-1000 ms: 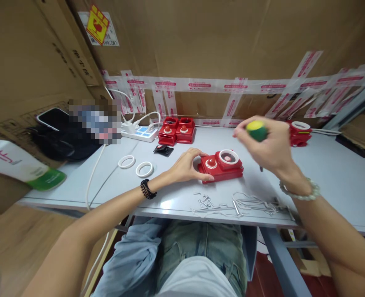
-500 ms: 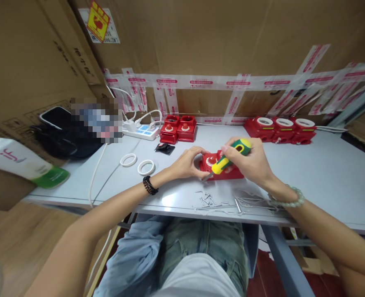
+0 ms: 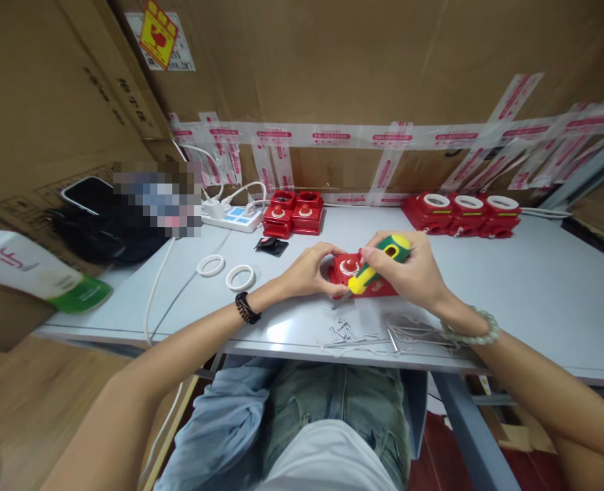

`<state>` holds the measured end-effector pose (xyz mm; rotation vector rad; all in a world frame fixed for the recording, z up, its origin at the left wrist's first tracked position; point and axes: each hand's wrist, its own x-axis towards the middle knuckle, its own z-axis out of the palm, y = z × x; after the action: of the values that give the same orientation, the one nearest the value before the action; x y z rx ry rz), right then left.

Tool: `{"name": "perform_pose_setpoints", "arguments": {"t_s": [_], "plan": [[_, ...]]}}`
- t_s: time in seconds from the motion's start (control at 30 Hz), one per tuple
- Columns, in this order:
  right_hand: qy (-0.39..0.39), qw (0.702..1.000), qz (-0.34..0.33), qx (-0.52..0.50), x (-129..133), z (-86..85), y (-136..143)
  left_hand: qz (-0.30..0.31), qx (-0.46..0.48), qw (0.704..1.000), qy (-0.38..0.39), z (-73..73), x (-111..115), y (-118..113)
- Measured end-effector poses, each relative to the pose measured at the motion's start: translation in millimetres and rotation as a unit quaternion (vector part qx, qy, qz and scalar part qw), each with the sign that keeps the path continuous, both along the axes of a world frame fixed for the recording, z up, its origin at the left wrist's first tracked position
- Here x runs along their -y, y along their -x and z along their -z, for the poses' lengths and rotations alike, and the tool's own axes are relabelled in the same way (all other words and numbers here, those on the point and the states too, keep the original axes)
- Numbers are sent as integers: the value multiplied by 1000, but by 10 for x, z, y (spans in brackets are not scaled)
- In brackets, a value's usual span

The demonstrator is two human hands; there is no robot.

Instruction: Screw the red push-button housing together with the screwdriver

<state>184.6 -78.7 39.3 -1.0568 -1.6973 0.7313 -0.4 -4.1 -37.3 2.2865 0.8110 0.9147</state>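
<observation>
My left hand [image 3: 315, 269] grips the left end of a red housing [image 3: 350, 262] with a white ring on its top, thumb at the front and fingers behind. In my right hand [image 3: 409, 269] is a screwdriver [image 3: 368, 271] with a yellow and green handle, its shaft slanting down to the left past the front of the housing. The screwdriver's tip is near a loose screw [image 3: 327, 308] on the table. Several more screws [image 3: 343, 331] lie in front of the housing, by the table's near edge. My right fingers hide part of the housing's right side.
Two red housings [image 3: 294, 215] stand at the back beside a white power strip [image 3: 238, 217]. A row of red units [image 3: 460, 215] with white rings is back right. White rings [image 3: 240, 277] and a black packet [image 3: 271, 246] lie left. A bottle [image 3: 41, 269] stands far left.
The screwdriver's tip has moved down and slightly left, from the housing's front edge to beside the loose screw. My right hand tilts with it; my left hand keeps its hold.
</observation>
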Motion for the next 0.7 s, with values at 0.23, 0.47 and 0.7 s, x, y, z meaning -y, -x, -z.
{"name": "perform_pose_setpoints", "arguments": {"t_s": [0.23,0.47,0.7], "plan": [[-43,995,26,-84,-12,-144,-141,5,-7,1000,-13,9,-5,6],[-149,977,79,-132,-156,-356,-181,12,1,1000,-6,22,-9,14],[-66,987,122,-78,-499,-490,-78,9,4,1000,-5,23,-10,14]]}}
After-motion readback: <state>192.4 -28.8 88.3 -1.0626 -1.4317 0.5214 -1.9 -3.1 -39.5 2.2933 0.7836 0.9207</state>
